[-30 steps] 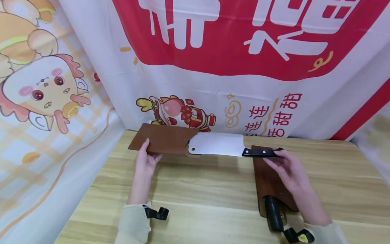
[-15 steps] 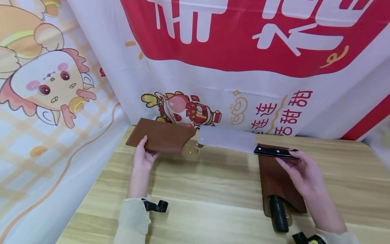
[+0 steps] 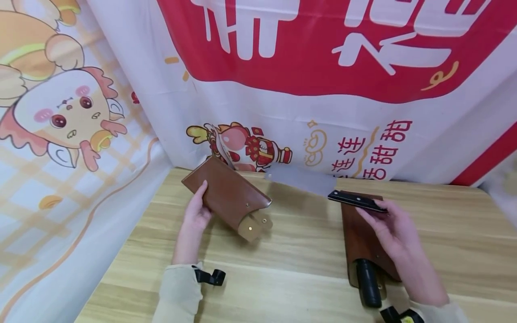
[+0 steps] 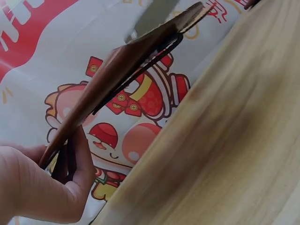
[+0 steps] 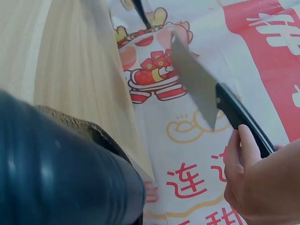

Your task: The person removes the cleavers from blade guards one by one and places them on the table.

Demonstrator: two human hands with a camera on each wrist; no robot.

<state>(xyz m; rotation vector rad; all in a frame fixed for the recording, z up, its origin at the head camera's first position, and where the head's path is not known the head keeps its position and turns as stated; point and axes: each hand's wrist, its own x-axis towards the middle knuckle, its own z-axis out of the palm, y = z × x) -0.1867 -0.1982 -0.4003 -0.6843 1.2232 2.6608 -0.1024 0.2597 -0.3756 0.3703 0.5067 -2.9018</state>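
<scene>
Head: we see the left hand (image 3: 199, 213), fingers gripping a brown sheath (image 3: 228, 193); cleaver (image 3: 317, 183) at its three o'clock, apart.
Left wrist: sheath slants toward one-thirty.
Right wrist: right hand (image 5: 260, 183), fingers gripping the cleaver's black handle (image 5: 244, 119).

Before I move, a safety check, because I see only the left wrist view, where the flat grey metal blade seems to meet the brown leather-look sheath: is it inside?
Observer: No; the head view shows the blade wholly outside the sheath, a gap between them.
Operator: What holds its far end?
Observer: The person's right hand grips its black riveted handle.
Operator: Anything else near that hand?
Observer: Yes, a second brown sheath, with a black cylindrical handle sticking out.
</scene>
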